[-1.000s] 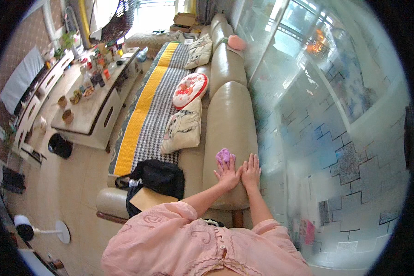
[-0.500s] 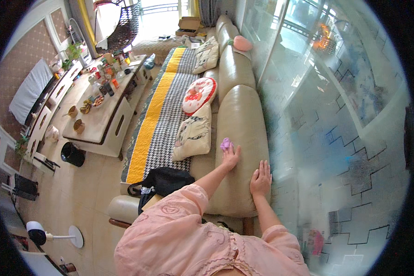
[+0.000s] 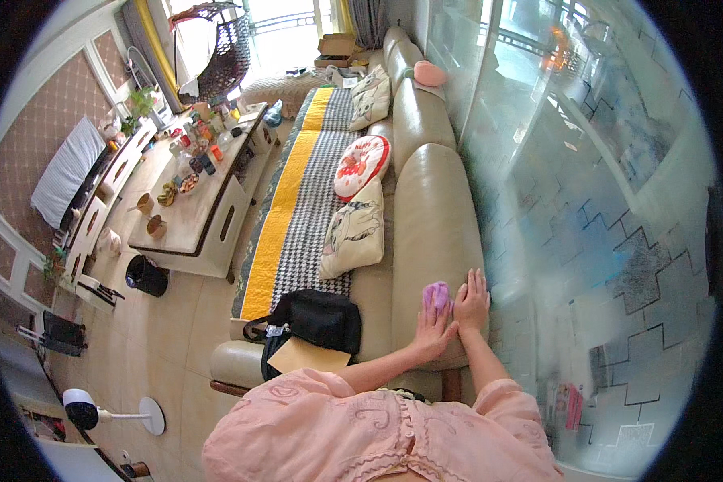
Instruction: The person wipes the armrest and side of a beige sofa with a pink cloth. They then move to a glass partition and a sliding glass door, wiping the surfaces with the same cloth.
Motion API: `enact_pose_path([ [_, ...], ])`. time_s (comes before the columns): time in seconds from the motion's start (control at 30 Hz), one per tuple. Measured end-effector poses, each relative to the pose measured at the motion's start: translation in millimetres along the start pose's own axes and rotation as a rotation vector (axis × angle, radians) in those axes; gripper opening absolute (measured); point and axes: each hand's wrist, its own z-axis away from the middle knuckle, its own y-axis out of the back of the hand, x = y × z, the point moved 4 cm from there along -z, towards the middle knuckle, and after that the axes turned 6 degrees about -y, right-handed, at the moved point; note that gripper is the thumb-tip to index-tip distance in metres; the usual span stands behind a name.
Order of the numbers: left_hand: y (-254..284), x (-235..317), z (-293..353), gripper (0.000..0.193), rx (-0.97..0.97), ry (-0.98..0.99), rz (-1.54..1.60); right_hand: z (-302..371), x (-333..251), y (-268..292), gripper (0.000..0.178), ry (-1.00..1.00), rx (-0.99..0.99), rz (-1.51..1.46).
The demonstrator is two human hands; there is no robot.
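My left hand [image 3: 435, 337] presses a bunched purple cloth [image 3: 436, 296] against the beige leather backrest [image 3: 435, 221] of the sofa, near its close end. The fingers lie over the cloth and hold it there; part of it shows beyond the fingertips. Right beside it, my right hand [image 3: 471, 304] rests flat along the backrest's outer edge, fingers stretched out and nothing in it. The two hands almost touch at the thumbs.
A frosted glass partition [image 3: 554, 265] runs along the right of the sofa. A black bag [image 3: 321, 321] and patterned cushions [image 3: 353, 237] lie on the seat. Left stand a cluttered coffee table [image 3: 185, 217], a black bin [image 3: 146, 275] and a white pedestal fan [image 3: 120, 414].
My left hand has slid the purple cloth toward me and rightward along the backrest, closing in on my right hand. The right hand stays near the outer edge. The view has shifted slightly.
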Motion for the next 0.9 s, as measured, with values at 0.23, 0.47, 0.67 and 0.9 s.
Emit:
enact_pose_path([
  [0.23, 23.1, -35.4, -93.4, 0.062, -0.082, 0.12, -0.208, 4.8, -7.4, 10.9, 0.045, -0.067, -0.034, -0.031],
  [0.47, 36.1, -73.5, -159.9, 0.064, -0.258, 0.247, -0.27, 6.6, -14.2, 16.3, 0.043, -0.025, 0.017, -0.035],
  [0.67, 15.7, -80.0, -114.2, 0.059, -0.276, -0.012, -0.396, 2.9, -10.8, 11.8, 0.043, -0.045, 0.024, -0.012],
  [0.9, 37.8, 20.3, 25.5, 0.065, -0.162, -0.062, -0.045, 3.9, -5.0, 5.0, 0.043, -0.022, 0.051, -0.01],
])
